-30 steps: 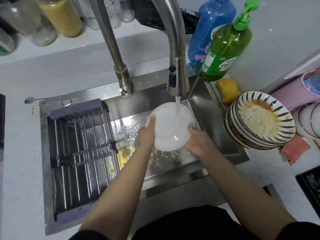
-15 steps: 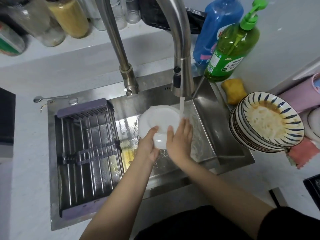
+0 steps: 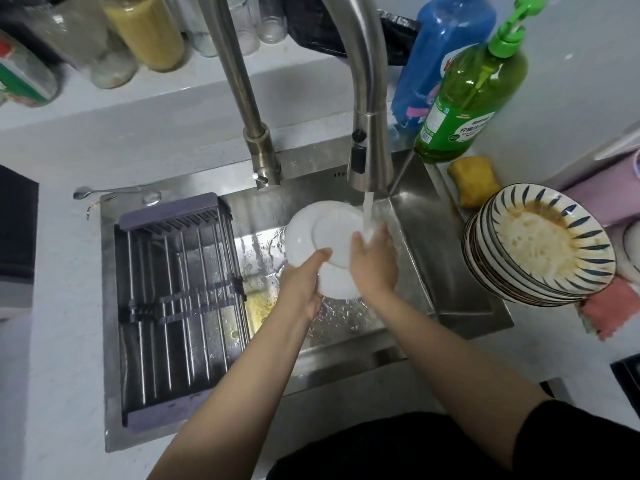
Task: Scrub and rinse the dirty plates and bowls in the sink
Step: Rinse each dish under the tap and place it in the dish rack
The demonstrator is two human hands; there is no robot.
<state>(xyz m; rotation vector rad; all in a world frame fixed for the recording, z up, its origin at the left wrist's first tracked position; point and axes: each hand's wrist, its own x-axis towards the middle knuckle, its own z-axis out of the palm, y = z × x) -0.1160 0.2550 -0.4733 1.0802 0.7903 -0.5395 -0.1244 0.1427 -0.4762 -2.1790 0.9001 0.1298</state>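
Observation:
A white plate (image 3: 311, 233) is held tilted over the steel sink (image 3: 433, 258), just left of the running water from the faucet (image 3: 370, 157). My left hand (image 3: 301, 282) grips the plate's lower left rim. My right hand (image 3: 372, 261) lies flat on the plate's face, fingers spread, with the stream hitting its fingertips. A stack of blue-striped plates (image 3: 540, 244) stands on the counter to the right, the top one smeared with brown food residue.
A purple-framed drying rack (image 3: 176, 306) fills the sink's left half. Green (image 3: 474, 95) and blue (image 3: 440, 53) soap bottles and a yellow sponge (image 3: 474, 180) stand behind the sink on the right. A pink cloth (image 3: 609, 310) lies under the stack. Jars line the back ledge.
My right hand moved from the plate's right rim onto its face. The plate shifted left, out from directly under the stream.

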